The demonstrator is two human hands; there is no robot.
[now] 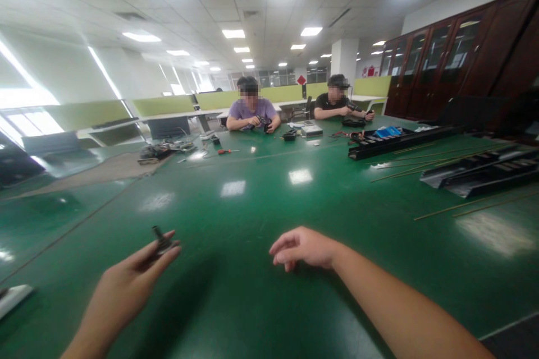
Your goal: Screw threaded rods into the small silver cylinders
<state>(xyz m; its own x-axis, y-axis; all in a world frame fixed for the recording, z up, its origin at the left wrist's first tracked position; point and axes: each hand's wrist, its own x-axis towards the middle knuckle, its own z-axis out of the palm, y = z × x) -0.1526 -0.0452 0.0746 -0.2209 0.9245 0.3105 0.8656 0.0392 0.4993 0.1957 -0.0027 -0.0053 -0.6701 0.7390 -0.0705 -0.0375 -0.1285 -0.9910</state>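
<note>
My left hand (126,283) is raised over the green tabletop (236,224), its thumb and fingers closed on a small dark metal part (158,234). A short post stands up from that part, and a wider portion sits lower between the fingers; its exact kind is too blurred to name. To the right, my right hand (304,247) hovers above the table with loosely bent fingers slightly apart. I see nothing in it.
Across the table two people (251,112) handle dark devices. A red screwdriver (225,151) and loose parts (155,150) lie at the far left. Black metal channels (475,176) and thin rods (450,210) occupy the right side. A white object (14,298) is at the left edge.
</note>
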